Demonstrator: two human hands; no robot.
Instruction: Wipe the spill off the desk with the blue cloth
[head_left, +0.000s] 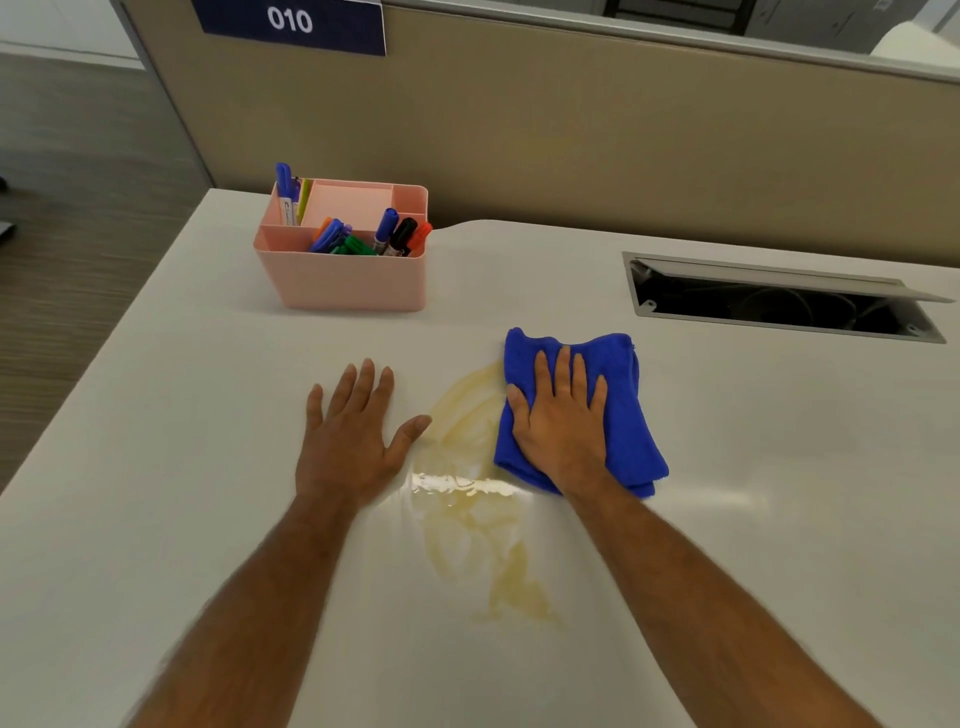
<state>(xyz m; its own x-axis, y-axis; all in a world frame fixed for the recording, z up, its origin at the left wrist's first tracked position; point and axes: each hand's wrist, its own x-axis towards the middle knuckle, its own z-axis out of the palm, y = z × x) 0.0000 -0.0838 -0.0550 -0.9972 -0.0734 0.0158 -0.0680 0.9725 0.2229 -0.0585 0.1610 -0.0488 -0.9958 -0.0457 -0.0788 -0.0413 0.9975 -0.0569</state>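
Your right hand (558, 421) lies flat, fingers spread, pressing the blue cloth (621, 410) at the spill (467, 499)'s far-right edge; your left hand (353, 436) rests flat and empty left of the spill. Most of the yellowish smear on the table (182, 415) looks unwiped.

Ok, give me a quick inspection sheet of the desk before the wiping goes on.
Surface: white desk, yellowish spill smeared between the arms.
Job's things: blue cloth, folded, at the spill's right edge.
Clutter: pink organiser holding markers.
Hands: left hand flat on bare desk; right hand flat on the cloth.
Cables: dark cables dimly visible in the open cable hatch.
Surroundings: beige partition, sign reading 010.
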